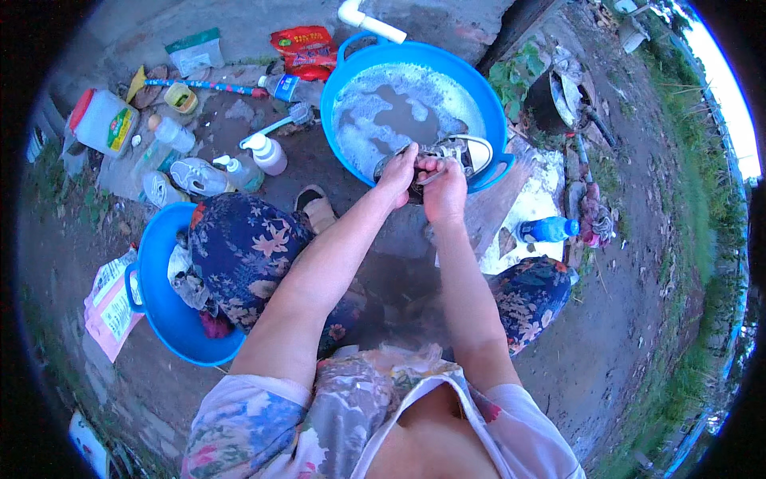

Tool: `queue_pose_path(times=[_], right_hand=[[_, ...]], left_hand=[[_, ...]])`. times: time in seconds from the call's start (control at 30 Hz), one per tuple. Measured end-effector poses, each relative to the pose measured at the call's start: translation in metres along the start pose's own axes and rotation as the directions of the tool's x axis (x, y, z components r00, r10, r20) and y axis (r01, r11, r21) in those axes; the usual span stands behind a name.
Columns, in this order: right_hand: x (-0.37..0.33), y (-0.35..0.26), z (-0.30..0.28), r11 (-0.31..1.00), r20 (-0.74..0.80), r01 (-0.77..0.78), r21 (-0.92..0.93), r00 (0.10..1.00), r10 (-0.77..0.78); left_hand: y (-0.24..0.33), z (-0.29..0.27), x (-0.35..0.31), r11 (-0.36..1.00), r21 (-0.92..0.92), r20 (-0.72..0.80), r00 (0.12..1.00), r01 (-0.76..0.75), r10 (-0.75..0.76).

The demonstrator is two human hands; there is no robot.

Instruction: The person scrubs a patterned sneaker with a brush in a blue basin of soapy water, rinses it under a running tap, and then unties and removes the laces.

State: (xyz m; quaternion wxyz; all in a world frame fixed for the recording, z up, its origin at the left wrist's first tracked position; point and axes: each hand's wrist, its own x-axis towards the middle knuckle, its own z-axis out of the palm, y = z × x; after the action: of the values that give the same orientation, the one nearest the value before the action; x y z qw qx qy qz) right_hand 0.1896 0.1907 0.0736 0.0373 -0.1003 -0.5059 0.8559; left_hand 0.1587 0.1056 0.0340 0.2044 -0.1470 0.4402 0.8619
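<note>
Both of my arms reach forward to a blue basin (496,120) of sudsy grey water (403,116). A wet sneaker (479,153) with a white rubber rim is held at the basin's near edge, partly over the suds. My left hand (396,177) grips its near left side, fingers curled in. Close beside it, my right hand (444,188) is closed on the sneaker's near end, fingers bent round the dark fabric. The hands hide much of the sneaker. A white pipe spout (371,21) hangs over the basin's far rim.
Left of the basin are a scrub brush (279,124), a pump bottle (265,154), pale shoes (199,176) and a red-lidded tub (104,120). A second blue basin (159,315) with cloths stands by my left knee. A blue bottle (549,230) lies at right, near a black bucket (550,104).
</note>
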Motion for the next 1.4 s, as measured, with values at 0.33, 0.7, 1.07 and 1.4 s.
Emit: queue_pose_path(times=[0.33, 0.7, 1.07, 1.4], right_hand=[[-0.072, 0.058, 0.002, 0.965, -0.225, 0.079, -0.25, 0.965, -0.137], [0.005, -0.117, -0.071, -0.392, 0.413, 0.209, -0.896, 0.72, -0.558], [0.036, -0.018, -0.021, -0.062, 0.161, 0.165, -0.984, 0.985, 0.057], [0.034, -0.008, -0.021, 0.564, -0.059, -0.118, -0.817, 0.991, 0.122]], left_hand=[[0.011, -0.031, 0.042, 0.983, -0.181, -0.346, 0.935, 0.021, -0.084], [0.004, -0.017, 0.029, 0.978, 0.129, -0.023, 0.986, 0.165, -0.163], [0.008, -0.01, 0.019, 0.977, 0.21, -0.024, 0.999, 0.033, -0.028], [0.007, -0.016, 0.018, 0.974, 0.227, -0.046, 0.999, -0.004, 0.015]])
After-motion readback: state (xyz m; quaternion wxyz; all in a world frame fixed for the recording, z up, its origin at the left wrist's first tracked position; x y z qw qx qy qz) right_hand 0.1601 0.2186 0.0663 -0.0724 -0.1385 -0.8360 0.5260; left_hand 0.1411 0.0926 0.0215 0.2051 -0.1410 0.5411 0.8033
